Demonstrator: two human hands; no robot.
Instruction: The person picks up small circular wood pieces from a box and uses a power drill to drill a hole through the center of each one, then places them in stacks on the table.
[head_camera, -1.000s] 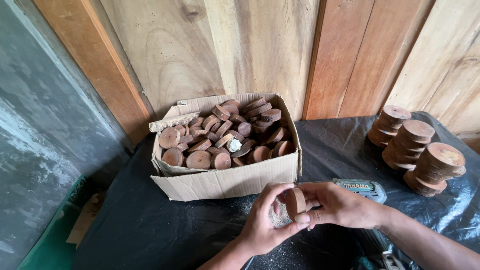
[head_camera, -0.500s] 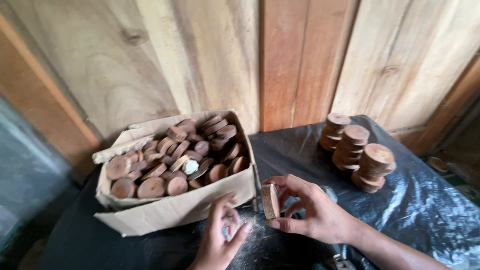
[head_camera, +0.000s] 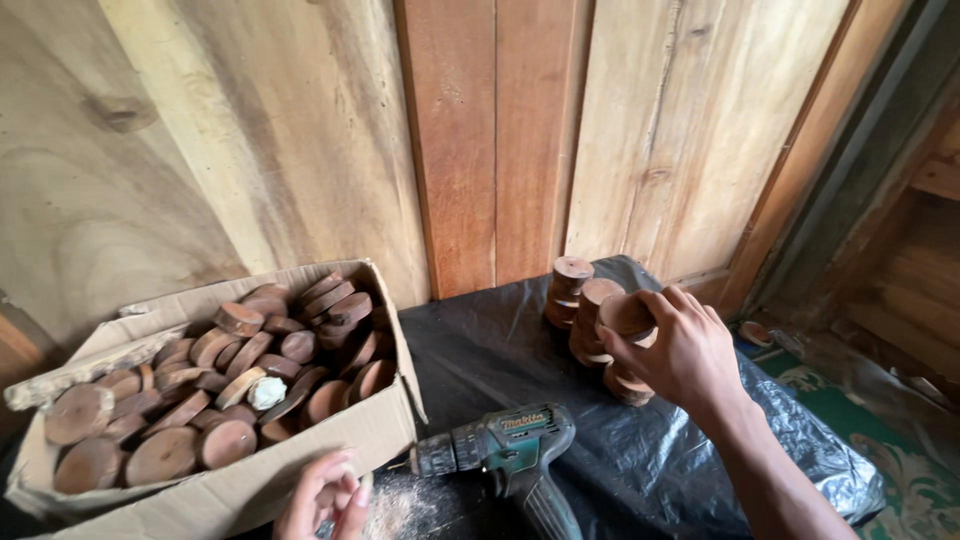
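Cardboard box (head_camera: 330, 455) heaped, seemingly full, wood discs (head_camera: 225, 385).

1. Wall (head_camera: 300, 130): vertical wood planks, pale with a reddish-brown board (head_camera: 490, 130) in the middle.
2. Table cover: black plastic sheet (head_camera: 500, 340), wrinkled, sawdust near the front edge.
3. Right: dark doorframe (head_camera: 850, 170), green patterned floor (head_camera: 900, 440).
4. Light: soft, even daylight.

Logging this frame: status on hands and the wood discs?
Right hand gripping a wooden disc at the nearest disc stack. Left hand empty, low by the cardboard box. Cordless drill lies between the hands.
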